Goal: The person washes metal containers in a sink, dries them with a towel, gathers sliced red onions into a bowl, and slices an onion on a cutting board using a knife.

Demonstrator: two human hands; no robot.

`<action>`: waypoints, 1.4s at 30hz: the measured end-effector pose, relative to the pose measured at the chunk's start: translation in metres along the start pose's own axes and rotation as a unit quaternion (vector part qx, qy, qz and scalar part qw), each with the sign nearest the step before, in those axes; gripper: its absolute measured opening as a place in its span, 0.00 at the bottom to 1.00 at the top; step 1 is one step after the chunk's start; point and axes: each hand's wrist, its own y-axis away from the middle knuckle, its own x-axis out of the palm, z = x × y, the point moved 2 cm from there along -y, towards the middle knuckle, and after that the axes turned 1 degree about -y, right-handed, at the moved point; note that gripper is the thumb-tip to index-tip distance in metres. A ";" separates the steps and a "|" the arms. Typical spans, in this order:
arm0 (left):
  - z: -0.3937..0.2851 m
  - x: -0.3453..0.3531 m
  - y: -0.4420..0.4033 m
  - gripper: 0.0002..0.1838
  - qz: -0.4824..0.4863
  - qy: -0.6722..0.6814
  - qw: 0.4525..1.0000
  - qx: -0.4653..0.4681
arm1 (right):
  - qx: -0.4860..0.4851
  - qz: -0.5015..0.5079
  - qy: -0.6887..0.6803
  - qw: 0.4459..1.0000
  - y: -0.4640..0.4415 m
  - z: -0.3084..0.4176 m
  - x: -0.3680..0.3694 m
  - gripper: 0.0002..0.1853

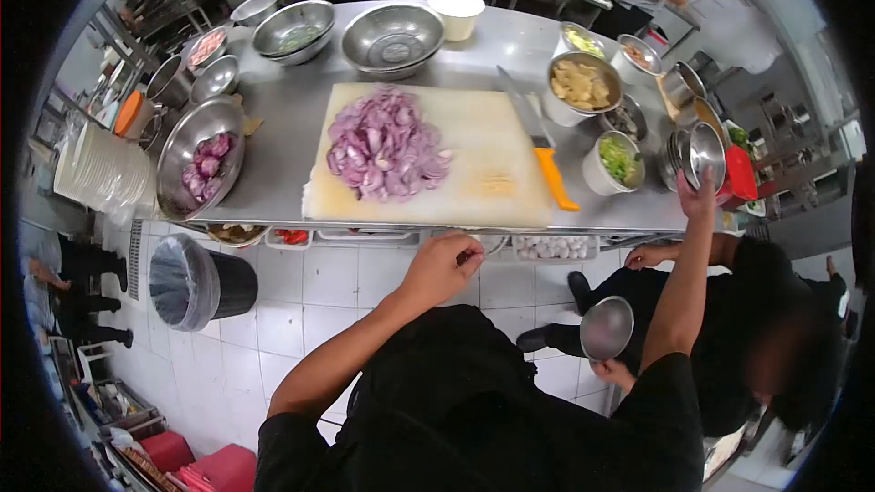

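My right hand (697, 193) reaches to the right end of the steel counter, its fingers gripping the rim of a small metal bowl (705, 148). That bowl sits beside a stack of similar metal bowls (673, 151). My left hand (444, 266) is loosely curled in front of the counter edge, with nothing visible in it. Beyond it lies a white cutting board (483, 155) with a heap of sliced purple onions (387, 146). A knife with an orange handle (551, 178) rests on the board's right side, its blade pointing away.
Tubs of chopped green vegetable (620, 159) and pale yellow slices (580, 84) stand right of the board. A metal bowl of whole purple onions (210, 169) is at left. A lined bin (187, 282) stands on the floor. Close by at right, a person holds a metal bowl (607, 328).
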 end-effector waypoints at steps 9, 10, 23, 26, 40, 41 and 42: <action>0.050 -0.006 -0.060 0.23 -0.053 -0.103 0.986 0.118 | -0.317 0.223 0.619 0.683 0.141 -0.175 0.114 0.20; 0.052 -0.001 -0.072 0.26 -0.042 -0.117 0.985 0.121 | -0.367 0.224 0.658 0.618 0.152 -0.192 0.121 0.22; 0.069 0.035 -0.138 0.23 0.041 -0.186 0.969 0.159 | -0.232 0.172 0.719 0.632 0.173 -0.239 0.165 0.31; 0.071 0.041 -0.143 0.20 0.016 -0.191 0.966 0.176 | -0.224 0.183 0.699 0.655 0.181 -0.236 0.166 0.30; 0.082 0.027 -0.132 0.11 -0.036 -0.059 0.962 0.264 | -0.180 0.166 0.744 0.622 0.311 -0.227 0.147 0.24; 0.083 0.030 -0.132 0.10 -0.033 -0.061 0.962 0.263 | -0.184 0.175 0.746 0.616 0.325 -0.222 0.160 0.26; 0.084 0.033 -0.133 0.09 -0.030 -0.063 0.962 0.263 | -0.177 0.176 0.751 0.611 0.328 -0.223 0.165 0.27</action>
